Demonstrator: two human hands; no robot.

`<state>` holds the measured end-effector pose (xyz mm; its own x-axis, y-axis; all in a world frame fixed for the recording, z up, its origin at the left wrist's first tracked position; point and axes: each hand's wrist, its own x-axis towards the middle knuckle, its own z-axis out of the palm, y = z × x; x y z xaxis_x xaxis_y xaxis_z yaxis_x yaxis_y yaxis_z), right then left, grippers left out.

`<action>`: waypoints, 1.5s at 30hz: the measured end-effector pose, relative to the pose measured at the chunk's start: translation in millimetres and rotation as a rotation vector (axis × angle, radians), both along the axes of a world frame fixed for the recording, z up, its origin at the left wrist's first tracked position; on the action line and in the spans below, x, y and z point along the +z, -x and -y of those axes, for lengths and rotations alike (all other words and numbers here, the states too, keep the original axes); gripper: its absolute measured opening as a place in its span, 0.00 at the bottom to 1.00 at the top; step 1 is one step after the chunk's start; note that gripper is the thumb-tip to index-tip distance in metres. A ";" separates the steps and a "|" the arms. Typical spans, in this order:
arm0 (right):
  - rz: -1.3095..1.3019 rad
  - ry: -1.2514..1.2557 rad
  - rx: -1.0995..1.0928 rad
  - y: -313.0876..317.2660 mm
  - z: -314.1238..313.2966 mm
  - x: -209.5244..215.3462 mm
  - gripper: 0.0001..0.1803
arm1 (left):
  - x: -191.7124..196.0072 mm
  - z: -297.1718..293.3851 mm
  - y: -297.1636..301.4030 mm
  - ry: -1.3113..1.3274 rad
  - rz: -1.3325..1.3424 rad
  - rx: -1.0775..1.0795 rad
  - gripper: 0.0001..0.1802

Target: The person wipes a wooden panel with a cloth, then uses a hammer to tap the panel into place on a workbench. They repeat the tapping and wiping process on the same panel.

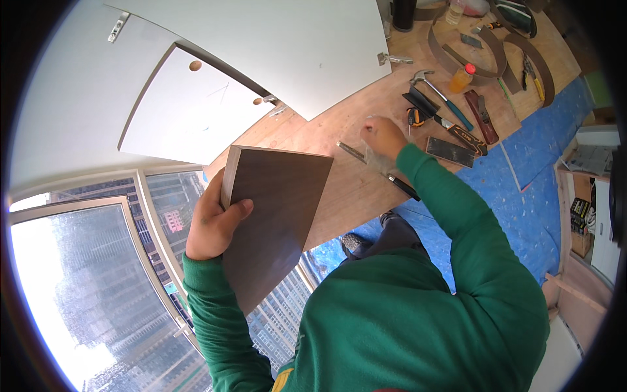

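My left hand [217, 221] grips a dark brown board [281, 202] by its pale upper left edge, thumb on the brown face. The board stands tilted at the near left end of the wooden worktable [346, 209]. Over the table, my right hand [384, 136] is closed, fingers curled together; whatever they might hold is too small to make out. Just below it lies a long, thin file-like tool with a black handle [403, 187]. A blurred, pale, see-through patch [379, 161] covers part of that tool.
Right of my hand lie a claw hammer [444, 99], tape measure [416, 117], orange-and-black knife [465, 137], dark block [450, 151] and red-capped bottle [462, 80]. Brown edging strips [503, 59] curl behind. White panels [294, 52] with hinges cover the far left. Blue sheeting [522, 196] covers the floor.
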<state>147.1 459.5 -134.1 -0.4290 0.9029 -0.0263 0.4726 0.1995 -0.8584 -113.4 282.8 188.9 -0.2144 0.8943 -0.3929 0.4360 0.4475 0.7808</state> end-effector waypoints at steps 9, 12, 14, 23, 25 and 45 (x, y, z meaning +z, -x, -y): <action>-0.188 0.294 -0.088 9.3 -65.1 -6.1 0.14 | 0.8 4.1 -5.2 -0.024 -0.070 -0.012 0.31; -0.350 0.492 -0.233 9.3 -51.0 -22.5 0.13 | 1.3 3.8 -8.3 -0.023 -0.023 -0.003 0.31; -0.456 0.588 -0.336 2.4 -37.3 -32.5 0.13 | 0.6 3.4 -10.1 -0.025 0.028 0.027 0.31; -0.894 0.444 -0.853 -92.1 -48.6 -10.2 0.14 | -3.5 4.6 -7.4 -0.069 -0.001 -0.023 0.31; -0.969 0.360 -0.937 -107.2 -79.8 2.6 0.15 | -3.3 5.4 -8.7 -0.067 -0.045 -0.040 0.31; 0.157 -0.036 0.044 -93.9 67.9 -52.4 0.13 | -4.7 32.8 -13.4 -0.441 -0.681 -0.056 0.18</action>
<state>241.0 391.5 -186.5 -0.4612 0.8850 -0.0639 0.5906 0.2525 -0.7665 -100.0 250.1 184.2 -0.2298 0.9528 0.1982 0.8915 0.1244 0.4356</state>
